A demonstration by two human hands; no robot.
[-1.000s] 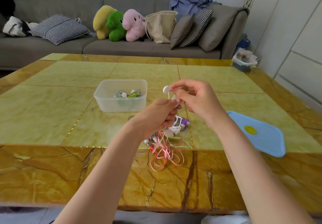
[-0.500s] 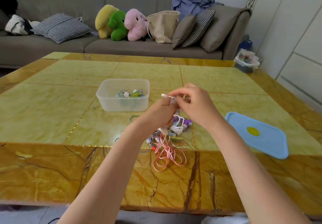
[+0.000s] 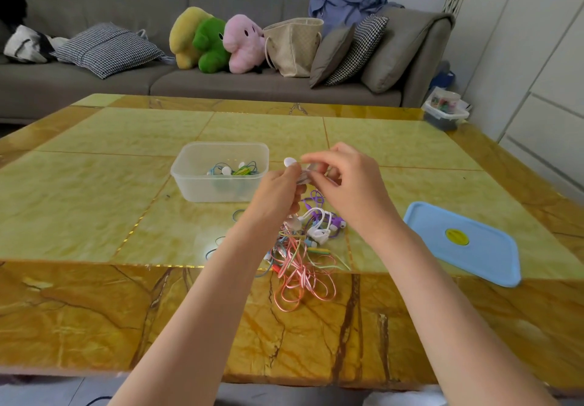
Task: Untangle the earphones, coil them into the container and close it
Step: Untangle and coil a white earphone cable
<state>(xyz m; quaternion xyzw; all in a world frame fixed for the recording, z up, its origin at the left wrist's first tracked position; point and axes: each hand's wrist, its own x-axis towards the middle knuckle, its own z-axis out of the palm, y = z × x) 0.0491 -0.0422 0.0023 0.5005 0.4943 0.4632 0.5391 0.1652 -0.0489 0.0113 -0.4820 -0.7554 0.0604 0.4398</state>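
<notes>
Both hands meet above the yellow marble table [image 3: 94, 203]: the left hand [image 3: 278, 194] grips a bundle of white earphone cord, fingers curled round it, and the right hand [image 3: 347, 190] pinches the same white earphones [image 3: 290, 162], whose round earbud pokes up between them. Right of the hands, the pale blue lid [image 3: 467, 244] lies flat with a yellow sticker. Left of them stands the clear plastic container [image 3: 189, 181], open, holding blue and green coiled earphones. Beneath the hands lies the tangled pile of earphones [image 3: 303, 266]: pink flat cord looping nearest, purple and white pieces behind.
</notes>
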